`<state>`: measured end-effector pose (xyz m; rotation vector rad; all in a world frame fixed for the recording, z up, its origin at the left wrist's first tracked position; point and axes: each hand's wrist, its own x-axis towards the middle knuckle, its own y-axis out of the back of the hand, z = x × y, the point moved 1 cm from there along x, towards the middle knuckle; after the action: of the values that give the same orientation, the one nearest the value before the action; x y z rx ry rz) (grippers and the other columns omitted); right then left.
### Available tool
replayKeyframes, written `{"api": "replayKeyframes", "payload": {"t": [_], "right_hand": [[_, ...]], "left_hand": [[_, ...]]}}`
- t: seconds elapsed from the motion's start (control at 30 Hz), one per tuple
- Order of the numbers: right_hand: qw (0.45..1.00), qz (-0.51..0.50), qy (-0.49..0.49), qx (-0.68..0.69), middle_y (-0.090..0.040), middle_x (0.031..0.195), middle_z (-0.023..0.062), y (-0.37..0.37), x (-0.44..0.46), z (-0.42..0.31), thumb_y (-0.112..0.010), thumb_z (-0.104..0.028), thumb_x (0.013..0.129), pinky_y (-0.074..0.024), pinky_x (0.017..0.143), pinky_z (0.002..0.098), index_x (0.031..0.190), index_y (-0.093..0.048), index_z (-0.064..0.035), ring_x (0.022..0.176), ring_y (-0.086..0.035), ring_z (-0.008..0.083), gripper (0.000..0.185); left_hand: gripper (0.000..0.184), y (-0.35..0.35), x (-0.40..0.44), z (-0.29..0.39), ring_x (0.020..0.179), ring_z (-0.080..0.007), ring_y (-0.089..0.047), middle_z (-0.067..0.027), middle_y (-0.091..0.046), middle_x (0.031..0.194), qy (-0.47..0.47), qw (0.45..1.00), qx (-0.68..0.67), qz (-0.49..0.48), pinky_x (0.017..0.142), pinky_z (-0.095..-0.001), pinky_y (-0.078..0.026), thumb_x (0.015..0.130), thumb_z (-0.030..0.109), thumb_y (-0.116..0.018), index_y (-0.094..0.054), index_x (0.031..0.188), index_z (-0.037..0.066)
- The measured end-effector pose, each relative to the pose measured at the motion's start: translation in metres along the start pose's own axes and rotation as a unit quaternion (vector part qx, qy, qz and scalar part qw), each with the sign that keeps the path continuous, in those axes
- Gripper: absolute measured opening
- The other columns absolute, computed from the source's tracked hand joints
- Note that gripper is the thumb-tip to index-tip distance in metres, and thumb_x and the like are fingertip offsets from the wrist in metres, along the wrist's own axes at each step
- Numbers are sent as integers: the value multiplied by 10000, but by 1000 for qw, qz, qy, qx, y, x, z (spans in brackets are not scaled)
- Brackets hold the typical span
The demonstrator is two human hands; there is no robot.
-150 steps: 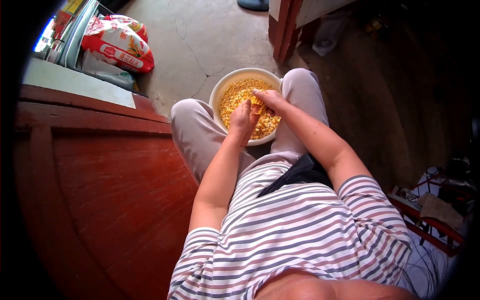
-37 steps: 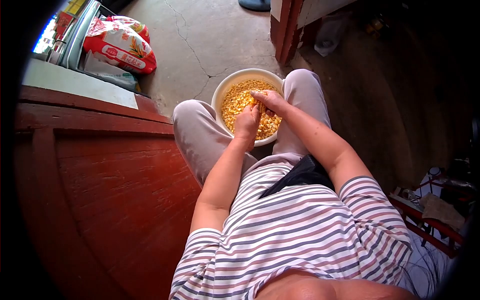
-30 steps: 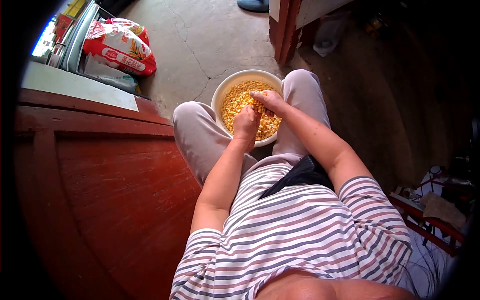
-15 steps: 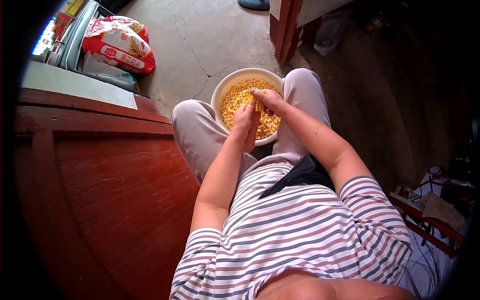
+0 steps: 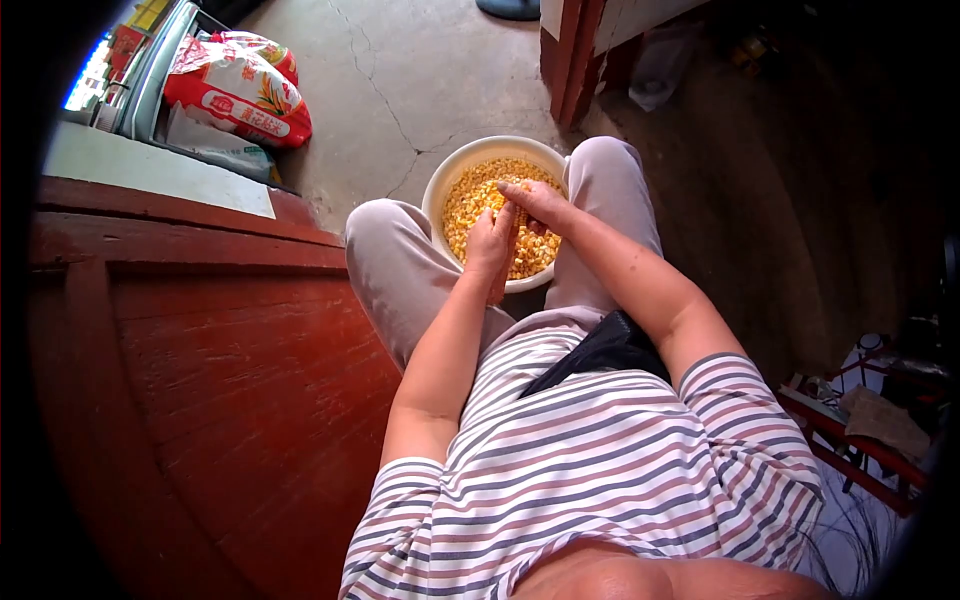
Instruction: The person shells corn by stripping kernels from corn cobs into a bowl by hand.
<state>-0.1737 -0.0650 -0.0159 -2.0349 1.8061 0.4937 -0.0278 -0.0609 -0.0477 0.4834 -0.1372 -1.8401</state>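
A white basin (image 5: 433, 205) between my knees holds a heap of loose yellow corn kernels (image 5: 465, 196). Over it, my left hand (image 5: 488, 240) is closed round a corn cob (image 5: 514, 232), whose reddish bare part shows beside the palm. My right hand (image 5: 540, 203) is closed on the upper part of the same cob, its thumb near the tip of the left fingers. Both hands hide much of the cob.
Red and white printed bags (image 5: 245, 95) lie at the upper left. A red wooden panel (image 5: 240, 390) fills the left side. Beyond the basin stands a red door post (image 5: 575, 70). At the lower right is a red-framed rack (image 5: 850, 440) with a cloth.
Five seconds ago the hands were also on a cob over the basin. Since half a second ago, the left fingers have shifted slightly and less of the cob's kernels shows between the hands.
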Motion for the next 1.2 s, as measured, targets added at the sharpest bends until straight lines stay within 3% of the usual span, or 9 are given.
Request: {"api": "replayKeyframes", "payload": {"t": [0.33,0.43,0.5,0.67,0.73,0.83,1.07,1.13,1.2], "right_hand": [[1000,-13,1,27,-463,532,4,1,-2,0,-532,-531,818,-313,287,203,806,-516,-93,323,-392,75,439],[1000,8,-14,4,-475,550,9,3,-2,-3,-514,-542,823,-303,287,210,804,-523,-90,321,-383,78,452],[1000,16,-17,2,-485,558,12,3,-2,-4,-510,-553,821,-300,288,212,812,-532,-90,322,-380,79,463],[999,-6,-37,27,-506,571,14,4,1,0,-508,-584,806,-305,294,209,842,-555,-93,331,-391,77,495],[998,-21,-32,57,-520,583,11,6,-2,-3,-509,-586,805,-314,299,203,871,-558,-96,342,-409,78,497],[997,-15,-12,79,-502,577,16,5,-3,-7,-524,-550,817,-310,293,223,888,-548,-68,348,-420,91,487],[986,-52,8,157,-507,613,17,3,-3,-9,-514,-552,820,-353,329,207,905,-534,-75,390,-448,89,485],[995,-49,39,75,-520,617,19,3,-4,-7,-479,-547,842,-362,342,191,911,-516,-88,380,-446,83,465],[995,-51,54,71,-510,611,25,1,-5,-9,-472,-553,843,-362,341,193,903,-500,-86,382,-449,85,471]], "left_hand": [[443,2,-9,11,735,-422,-563,-278,-578,740,-85,993,83,28,654,-431,-438,890,386,-430,-557,870,-38],[411,5,-11,18,717,-360,-589,-244,-597,747,-120,990,64,40,642,-408,-444,891,354,-445,-565,884,-39],[390,6,-9,14,703,-259,-587,-189,-607,753,-37,977,-212,-1,632,-383,-443,886,339,-473,-569,899,-40],[355,8,-16,24,677,-158,-542,-93,-601,817,-60,997,40,-28,633,-296,-447,905,319,-474,-559,922,-25],[344,5,-16,22,658,-145,-553,-82,-596,826,3,979,-187,-81,595,-270,-467,918,315,-451,-547,964,-13],[355,11,-19,30,621,-153,-563,-91,-587,796,49,945,-296,-129,538,-276,-488,921,336,-442,-529,998,0],[435,14,-13,27,576,-164,-561,-87,-568,750,103,926,-345,-115,532,-291,-502,908,433,-430,-511,976,11],[450,11,-9,23,563,-145,-543,-69,-556,700,85,965,-217,-116,506,-272,-474,892,452,-460,-528,935,9],[429,9,-10,25,546,-130,-526,-56,-545,680,55,966,-228,-105,476,-266,-458,892,433,-474,-537,923,10]]}}
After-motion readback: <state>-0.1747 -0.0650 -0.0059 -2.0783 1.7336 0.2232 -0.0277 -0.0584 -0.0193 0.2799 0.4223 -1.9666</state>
